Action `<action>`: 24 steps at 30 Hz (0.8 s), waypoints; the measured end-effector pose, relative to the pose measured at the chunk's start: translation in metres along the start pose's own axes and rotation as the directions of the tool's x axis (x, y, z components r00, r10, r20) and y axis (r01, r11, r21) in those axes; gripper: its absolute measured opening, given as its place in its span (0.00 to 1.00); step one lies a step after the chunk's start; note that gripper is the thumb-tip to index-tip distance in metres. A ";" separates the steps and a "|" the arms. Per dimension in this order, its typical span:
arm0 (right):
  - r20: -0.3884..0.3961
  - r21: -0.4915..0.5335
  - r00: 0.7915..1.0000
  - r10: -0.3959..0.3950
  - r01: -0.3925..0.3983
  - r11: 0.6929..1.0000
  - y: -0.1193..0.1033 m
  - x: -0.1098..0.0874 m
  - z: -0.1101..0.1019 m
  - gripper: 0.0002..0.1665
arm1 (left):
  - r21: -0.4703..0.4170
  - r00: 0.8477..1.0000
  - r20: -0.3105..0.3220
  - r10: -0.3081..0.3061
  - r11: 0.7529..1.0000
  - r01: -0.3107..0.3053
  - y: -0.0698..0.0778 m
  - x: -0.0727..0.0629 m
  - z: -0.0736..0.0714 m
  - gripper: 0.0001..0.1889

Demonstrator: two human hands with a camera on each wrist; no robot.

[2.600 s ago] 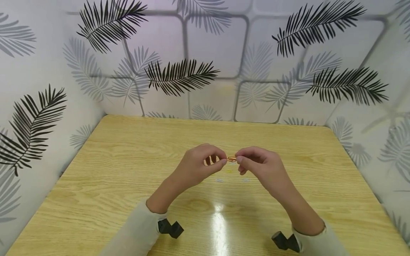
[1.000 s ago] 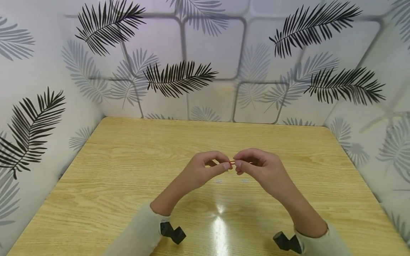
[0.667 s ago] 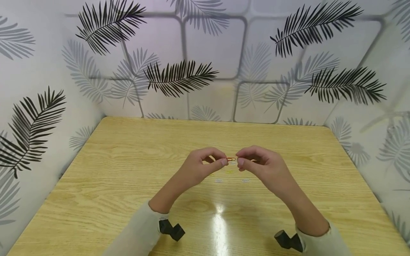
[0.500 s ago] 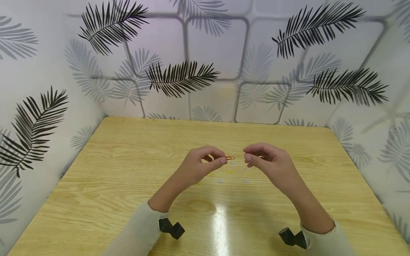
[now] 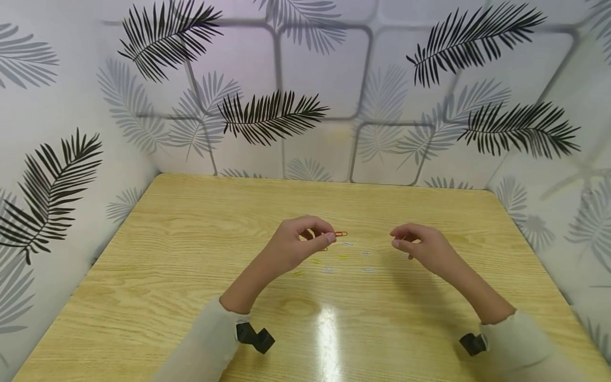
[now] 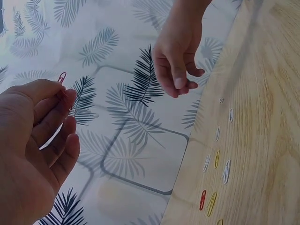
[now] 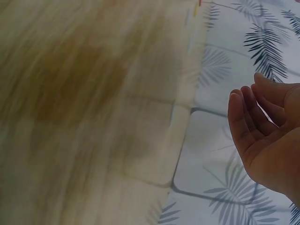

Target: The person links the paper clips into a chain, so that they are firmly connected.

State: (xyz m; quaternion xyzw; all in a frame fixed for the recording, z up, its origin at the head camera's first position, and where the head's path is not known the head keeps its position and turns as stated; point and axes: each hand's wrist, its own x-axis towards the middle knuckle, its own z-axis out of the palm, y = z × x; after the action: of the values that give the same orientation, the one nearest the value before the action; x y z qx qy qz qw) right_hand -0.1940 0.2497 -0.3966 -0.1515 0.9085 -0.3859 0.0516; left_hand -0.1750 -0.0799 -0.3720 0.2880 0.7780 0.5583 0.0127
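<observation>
Closest are two pale cloth sleeves (image 5: 202,339), with small black blocks (image 5: 263,341) strapped near the wrists. Next come the two bare hands. A second ago they met in the middle, both at the same clip. Now the right hand (image 5: 427,246) has let go and slid well away to the right. Its fingers bend loosely, and I see nothing in them. The left hand (image 5: 291,244) stayed about where it was. Its grip is clamped on a red, loop-shaped wire paper clip (image 5: 341,233), pinched by thumb and finger and held up in the air. One loop pokes out; I can't tell if more is hidden in the fingers. So, I think, the left hand has the work to itself and the right hand is free.

Below the hands lie more thin wire clips, spread out flat: five white clips (image 6: 226,171), three yellow clips (image 6: 212,204) and one other red clip (image 6: 202,200). One white clip is just under the right hand.

They lie on a yellow-brown wood-grain tabletop (image 5: 229,212), with a bright shiny streak near the front. At the back and sides stand white walls (image 5: 324,69), printed with black and grey leaves and, at the back, grey rounded boxes.
</observation>
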 end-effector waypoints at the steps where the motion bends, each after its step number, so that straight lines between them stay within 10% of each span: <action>1: 0.015 -0.017 1.000 0.008 -0.008 1.000 0.005 0.000 -0.001 0.20 | 0.005 1.000 0.000 0.001 1.000 -0.001 0.000 0.000 0.000 0.07; 24: 0.118 -0.253 0.992 0.035 -0.004 0.968 0.061 0.023 0.000 0.09 | 0.029 1.000 -0.003 0.005 1.000 -0.005 0.001 0.000 0.000 0.06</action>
State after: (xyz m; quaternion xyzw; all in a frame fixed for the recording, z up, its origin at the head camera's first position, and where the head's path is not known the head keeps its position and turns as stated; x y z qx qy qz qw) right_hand -0.2298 0.2826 -0.4394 -0.1712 0.9468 -0.2569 0.0907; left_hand -0.1744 -0.0801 -0.3705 0.2895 0.7852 0.5474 0.0059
